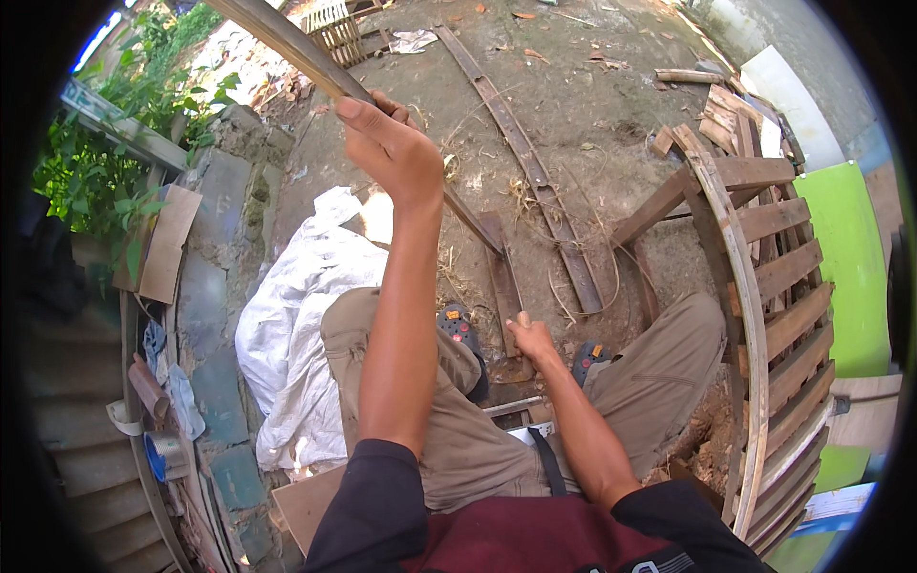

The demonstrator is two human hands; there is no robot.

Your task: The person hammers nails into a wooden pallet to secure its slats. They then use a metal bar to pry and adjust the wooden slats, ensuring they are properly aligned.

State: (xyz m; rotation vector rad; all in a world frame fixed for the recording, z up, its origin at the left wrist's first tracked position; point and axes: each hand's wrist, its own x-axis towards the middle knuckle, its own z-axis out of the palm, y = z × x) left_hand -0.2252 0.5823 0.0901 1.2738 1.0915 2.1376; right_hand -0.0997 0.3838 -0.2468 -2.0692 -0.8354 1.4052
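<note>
My left hand [396, 148], raised at upper left, is closed around a long split bamboo pole [296, 57], brown on one face and pale on the other. The pole slants from the top edge down to the ground between my feet. Low in the middle, my right hand [533, 339] is closed on the handle of a knife, its slim dark blade [515, 282] seen nearly edge-on. The blade points away from me and meets the pole's lower end. Under them lies a flat brown board [501, 272]. My right fingers hide most of the handle.
Another split bamboo length [535, 172] lies on the dirt ahead, among fibrous shavings. A slatted wooden frame [764, 286] stands close on my right, near a green panel [845, 258]. A white sack [306, 315] and a low block wall [215, 334] are on my left.
</note>
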